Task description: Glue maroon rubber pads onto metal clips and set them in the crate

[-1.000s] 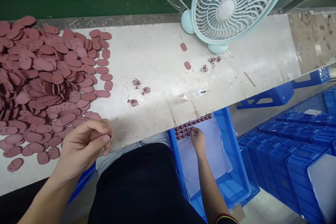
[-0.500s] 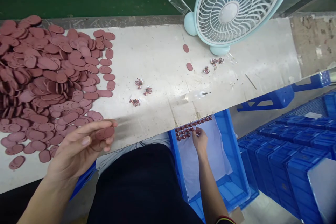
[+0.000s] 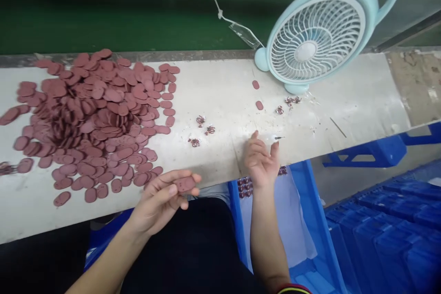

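In the head view my left hand [image 3: 160,202] is closed on a flat reddish-brown oval piece [image 3: 186,184], pinched between thumb and fingers above the table's front edge. Small marks or holes show near one end of it. My right hand [image 3: 261,161] reaches over the table edge, thumb and index finger apart, other fingers curled. It is at a small clear bottle [image 3: 268,138] with a thin dark needle tip, lying on its side; whether it touches the bottle I cannot tell. Left of my hands spreads a heap of similar oval pieces [image 3: 103,115].
A light-blue fan [image 3: 306,50] stands at the back right. Small shiny brown clusters [image 3: 195,142] and two loose ovals [image 3: 255,84] lie on the table. Below its edge, a blue crate [image 3: 330,243] holds white sheeting and rows of small brown parts [image 3: 245,187]. More blue crates [image 3: 389,243] stand right.
My right hand has risen from the rows of parts in the crate to the bottle on the table, and its fingers have parted. My left hand still holds the oval piece. The view has shifted.
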### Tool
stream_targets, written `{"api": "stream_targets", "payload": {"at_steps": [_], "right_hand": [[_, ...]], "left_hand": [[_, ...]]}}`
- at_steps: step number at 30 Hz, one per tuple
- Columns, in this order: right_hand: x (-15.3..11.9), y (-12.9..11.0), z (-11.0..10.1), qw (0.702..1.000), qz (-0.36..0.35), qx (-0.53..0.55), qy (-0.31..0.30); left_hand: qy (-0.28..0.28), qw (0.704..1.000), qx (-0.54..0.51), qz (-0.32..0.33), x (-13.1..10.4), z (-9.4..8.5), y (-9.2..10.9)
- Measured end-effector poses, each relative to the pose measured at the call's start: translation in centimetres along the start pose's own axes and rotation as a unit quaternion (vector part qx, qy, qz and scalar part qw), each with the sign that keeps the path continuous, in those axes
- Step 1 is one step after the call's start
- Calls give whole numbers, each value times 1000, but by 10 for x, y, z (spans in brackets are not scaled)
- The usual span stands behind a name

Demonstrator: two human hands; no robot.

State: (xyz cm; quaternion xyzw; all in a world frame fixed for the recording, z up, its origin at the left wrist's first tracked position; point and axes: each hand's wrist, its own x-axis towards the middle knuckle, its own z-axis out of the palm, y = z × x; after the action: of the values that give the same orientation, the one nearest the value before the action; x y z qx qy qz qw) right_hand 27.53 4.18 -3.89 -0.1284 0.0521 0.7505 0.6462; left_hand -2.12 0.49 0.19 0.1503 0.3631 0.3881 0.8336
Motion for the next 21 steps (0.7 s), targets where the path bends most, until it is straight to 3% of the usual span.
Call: {"api": "stream_targets", "payload": {"at_steps": [1, 3, 6, 9, 12, 16, 21], "right_hand": [[6, 1, 3, 998, 30, 54, -26], [7, 8, 14, 998, 35, 37, -26], [-16, 32, 43, 986, -30, -163, 35], [-45, 65, 75, 930, -88, -349, 74], [-60, 95, 90, 870, -162, -458, 84], [-64, 118, 87, 776, -299, -550, 75], [-62, 124, 83, 727, -354, -583, 83]], "left_hand": [[-6, 1000, -7, 2, 0, 3, -2], [-15, 1000, -19, 8, -1, 7, -6], [-27, 999, -31, 15, -1, 13, -11], [-43, 998, -39, 15, -1, 22, -16], [-56, 997, -45, 15, -1, 31, -19], [-62, 997, -49, 26, -4, 37, -21], [-60, 996, -59, 36, -6, 41, -19]]}}
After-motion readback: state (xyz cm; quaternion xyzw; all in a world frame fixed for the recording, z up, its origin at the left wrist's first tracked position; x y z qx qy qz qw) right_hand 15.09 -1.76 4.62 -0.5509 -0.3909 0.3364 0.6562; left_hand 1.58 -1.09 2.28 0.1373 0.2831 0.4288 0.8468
